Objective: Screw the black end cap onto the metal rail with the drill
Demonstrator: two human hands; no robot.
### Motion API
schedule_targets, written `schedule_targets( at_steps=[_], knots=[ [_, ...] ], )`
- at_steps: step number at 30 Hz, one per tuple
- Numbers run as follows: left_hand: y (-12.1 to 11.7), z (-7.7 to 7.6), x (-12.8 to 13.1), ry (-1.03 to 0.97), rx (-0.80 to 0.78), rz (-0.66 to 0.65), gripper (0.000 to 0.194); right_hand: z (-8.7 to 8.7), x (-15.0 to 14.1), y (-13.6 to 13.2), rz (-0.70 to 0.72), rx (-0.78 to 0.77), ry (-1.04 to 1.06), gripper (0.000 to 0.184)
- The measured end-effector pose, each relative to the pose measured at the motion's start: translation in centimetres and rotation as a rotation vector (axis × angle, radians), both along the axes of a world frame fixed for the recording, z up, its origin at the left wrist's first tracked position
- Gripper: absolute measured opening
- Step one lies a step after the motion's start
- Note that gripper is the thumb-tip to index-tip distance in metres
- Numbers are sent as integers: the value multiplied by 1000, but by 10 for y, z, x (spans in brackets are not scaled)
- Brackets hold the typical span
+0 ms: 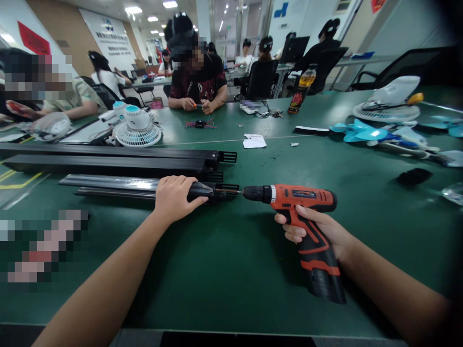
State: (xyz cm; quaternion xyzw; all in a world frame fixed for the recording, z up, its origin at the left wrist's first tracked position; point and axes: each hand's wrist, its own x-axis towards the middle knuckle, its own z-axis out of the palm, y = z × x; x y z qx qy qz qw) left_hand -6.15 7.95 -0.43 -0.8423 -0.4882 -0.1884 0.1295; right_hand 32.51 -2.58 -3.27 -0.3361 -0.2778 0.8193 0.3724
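Nearest my view: drill (304, 195), orange and black, its battery base (325, 284) toward me and slightly blurred; right hand (334, 231) wrapped around its grip, chuck pointing left; slim bit (239, 192) at the slotted end (227, 186) of a black bar, actual seating too small to tell.

Item, left hand (176, 197): closed over the black bar (115, 182) from above, thumb along the near side; the bar lies on the counter (231, 270), a second slim length beside it; no clamp seen.

Hazards, as I judge them: drill tilted by its own weight in a single hand, bit riding out and scoring the end; torque turning a bar held by palm alone; a push along its length sliding it left; left thumb and fingers close to the tip, at risk should the bit skip; too much speed, stripping whatever it meets.

Farther out: more black bars (108, 164) just beyond, near enough to be knocked if the held one swings; white paper (254, 140); fan (137, 130), beyond the bars; blue fan blades (358, 131), right; upright bottle (302, 91), liable to tip if jolted; person (197, 79) across, both hands on a small tool.
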Motion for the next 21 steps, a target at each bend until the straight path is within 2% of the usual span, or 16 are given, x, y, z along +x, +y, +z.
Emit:
schedule_targets(
  at_steps=[6,16,21],
  knots=[
    [0,-1,0,1,4,4,53,1,0,1,-3,13,-10,33],
    [-1,0,1,4,-9,14,52,3,-1,1,-14,-7,-11,34],
    [-1,1,1,2,-7,11,43,2,-1,1,-3,-14,-22,34]
  ],
)
